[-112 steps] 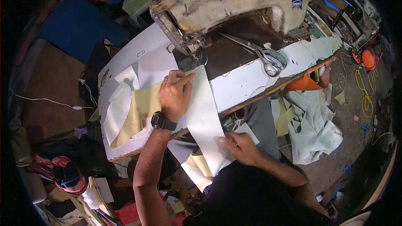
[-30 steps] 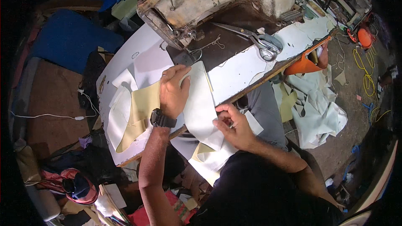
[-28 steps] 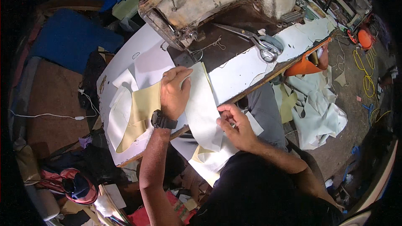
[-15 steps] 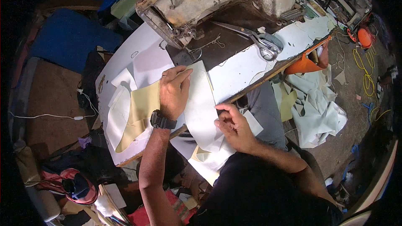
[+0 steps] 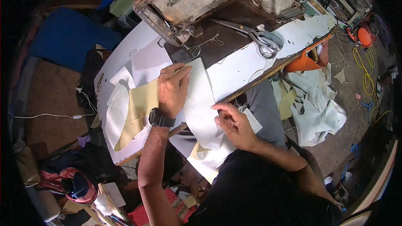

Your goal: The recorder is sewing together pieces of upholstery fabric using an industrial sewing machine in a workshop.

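A long white sheet of leather-like material [image 5: 203, 113] lies at the table's front edge, its far end by the needle area of the sewing machine [image 5: 188, 0] and its near end hanging over my lap. My left hand [image 5: 171, 90], wearing a black watch, rests with its fingers stretched along the sheet's left side, close to the needle. At the sheet's right edge is my right hand [image 5: 238, 127], thumb and forefinger apart and bent, the fingertips at that edge. Left of my left hand lie curled beige-and-white pieces [image 5: 140, 102].
Large metal scissors [image 5: 261, 39] lie on the table right of the machine. An orange pouch [image 5: 305, 62] hangs under the table edge. White scraps [image 5: 318, 109] are heaped on the floor at right, near a yellow cord [image 5: 365, 73]. A blue panel [image 5: 71, 33] stands at left.
Both hands keep almost the same pose against the sheet. The whole view has shifted slightly; no thing has clearly been taken up or let go.
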The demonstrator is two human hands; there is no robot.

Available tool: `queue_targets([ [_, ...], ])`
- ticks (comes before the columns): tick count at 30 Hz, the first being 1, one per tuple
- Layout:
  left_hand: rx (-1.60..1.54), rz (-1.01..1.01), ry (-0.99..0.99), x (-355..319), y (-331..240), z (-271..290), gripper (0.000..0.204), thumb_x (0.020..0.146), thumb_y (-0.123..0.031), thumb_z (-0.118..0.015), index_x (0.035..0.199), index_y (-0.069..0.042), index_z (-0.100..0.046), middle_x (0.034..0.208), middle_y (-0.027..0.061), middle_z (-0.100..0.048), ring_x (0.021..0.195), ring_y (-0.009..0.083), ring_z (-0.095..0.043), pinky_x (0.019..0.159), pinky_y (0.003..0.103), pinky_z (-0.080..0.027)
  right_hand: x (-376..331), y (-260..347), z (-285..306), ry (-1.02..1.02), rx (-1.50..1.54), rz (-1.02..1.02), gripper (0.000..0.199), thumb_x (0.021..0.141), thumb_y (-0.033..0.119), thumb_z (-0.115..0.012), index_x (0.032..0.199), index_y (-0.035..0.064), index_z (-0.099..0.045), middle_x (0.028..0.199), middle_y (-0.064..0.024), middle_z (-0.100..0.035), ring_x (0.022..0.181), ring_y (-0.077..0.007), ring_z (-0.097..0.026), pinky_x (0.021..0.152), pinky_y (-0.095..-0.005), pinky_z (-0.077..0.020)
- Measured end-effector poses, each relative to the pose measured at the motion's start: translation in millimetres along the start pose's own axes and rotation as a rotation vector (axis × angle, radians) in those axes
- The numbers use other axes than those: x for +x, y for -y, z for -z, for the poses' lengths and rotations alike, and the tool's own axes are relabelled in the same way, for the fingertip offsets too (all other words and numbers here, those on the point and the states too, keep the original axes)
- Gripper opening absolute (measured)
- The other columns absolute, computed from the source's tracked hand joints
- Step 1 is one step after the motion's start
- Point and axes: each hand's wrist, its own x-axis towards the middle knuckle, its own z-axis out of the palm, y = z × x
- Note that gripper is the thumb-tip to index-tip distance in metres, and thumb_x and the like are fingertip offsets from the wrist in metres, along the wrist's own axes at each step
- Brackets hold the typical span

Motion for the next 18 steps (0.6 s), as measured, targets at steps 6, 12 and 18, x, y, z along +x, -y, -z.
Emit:
queue_targets([
  [6,0.007,0.006,0.019,1.4,-0.3,0.8,0.023,0.091,-0.009,-0.069,0.113,-0.009,-0.077,0.117,0.0116,-0.070,0.108,0.0323,-0.063,0.095,0.044,-0.048,-1.0,2.3,1.5,0.003,-0.029,0.026,0.033,0.102,0.005,-0.061,0.135,0.0042,-0.056,0.085,0.0039,-0.050,0.073,-0.0019,-0.040,0.064,-0.0195,-0.0344],
  [12,0.021,-0.014,-0.008,-0.2,-0.4,-1.7,0.023,0.091,-0.009,-0.069,0.113,-0.009,-0.076,0.118,0.0116,-0.069,0.108,0.0330,-0.063,0.095,0.044,-0.049,-0.2,-0.9,1.0,0.003,-0.017,0.004,0.033,0.102,0.004,-0.062,0.134,0.0039,-0.056,0.087,0.0041,-0.050,0.072,-0.0016,-0.039,0.063,-0.0188,-0.0336],
  [18,0.040,-0.015,0.002,0.3,-0.9,-3.3,0.025,0.089,-0.008,-0.070,0.113,-0.010,-0.076,0.118,0.0105,-0.068,0.109,0.0323,-0.062,0.095,0.045,-0.048,0.5,-0.8,4.0,-0.002,-0.049,0.011,0.032,0.102,0.004,-0.062,0.133,0.0037,-0.057,0.086,0.0048,-0.048,0.069,-0.0009,-0.036,0.061,-0.0187,-0.0319],
])
